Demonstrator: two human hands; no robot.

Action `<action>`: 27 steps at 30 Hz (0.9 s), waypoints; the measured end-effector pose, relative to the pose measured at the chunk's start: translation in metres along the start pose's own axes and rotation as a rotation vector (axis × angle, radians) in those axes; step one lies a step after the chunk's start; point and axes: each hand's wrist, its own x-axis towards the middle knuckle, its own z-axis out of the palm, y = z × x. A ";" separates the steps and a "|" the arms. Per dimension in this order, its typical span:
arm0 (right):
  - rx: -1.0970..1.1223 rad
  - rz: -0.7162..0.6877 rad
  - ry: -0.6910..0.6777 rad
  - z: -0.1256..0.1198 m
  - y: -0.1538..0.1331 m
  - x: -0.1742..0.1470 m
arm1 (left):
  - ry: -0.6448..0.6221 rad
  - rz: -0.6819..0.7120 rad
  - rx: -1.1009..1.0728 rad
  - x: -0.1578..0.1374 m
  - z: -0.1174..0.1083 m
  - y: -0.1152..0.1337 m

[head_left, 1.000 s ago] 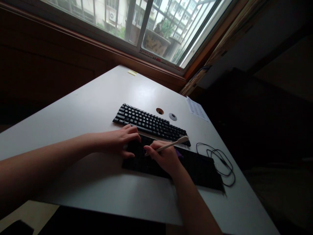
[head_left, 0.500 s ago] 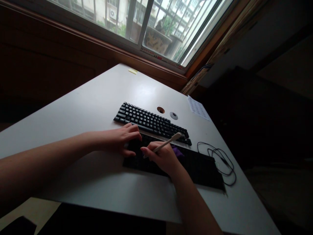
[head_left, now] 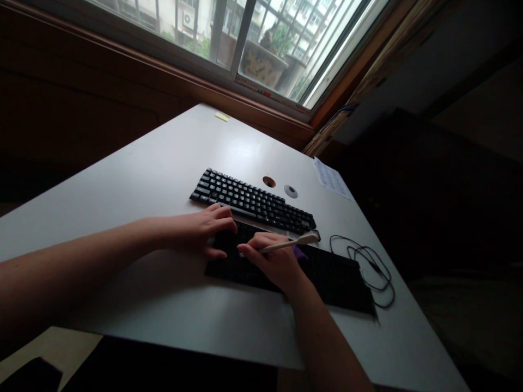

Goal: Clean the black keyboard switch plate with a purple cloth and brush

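One pale tool [head_left: 281, 245] clamped in the right hand [head_left: 275, 260] — black panel [head_left: 339, 280] beneath, left hand [head_left: 208, 228] spread at its end.

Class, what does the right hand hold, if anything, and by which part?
The right hand holds a slim pale tool near one end, its wider end sticking out free.

I see a yellow slip [head_left: 222, 117] at the desk's [head_left: 155, 169] far corner, near the window [head_left: 244, 38]. A printed sheet [head_left: 332, 177] lies by the right edge; a grey cap [head_left: 290, 191] sits beside a round hole [head_left: 268, 182]. Outside stands a planter [head_left: 261, 62].
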 end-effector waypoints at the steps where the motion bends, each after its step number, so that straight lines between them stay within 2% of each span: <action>1: -0.016 -0.009 -0.016 0.001 0.000 0.000 | -0.006 0.000 0.001 0.000 0.000 0.000; 6: -0.019 0.011 -0.056 0.003 0.001 0.001 | 0.000 0.007 0.003 0.000 0.000 0.001; 16: 0.161 0.109 -0.139 0.004 0.001 -0.001 | -0.003 -0.014 -0.019 0.000 0.000 -0.001; 23: 0.098 0.062 0.022 0.000 -0.004 -0.002 | -0.002 -0.013 -0.013 -0.001 0.001 -0.001; 27: 0.039 0.051 0.038 0.001 -0.001 -0.002 | -0.009 -0.010 0.008 -0.001 0.001 -0.002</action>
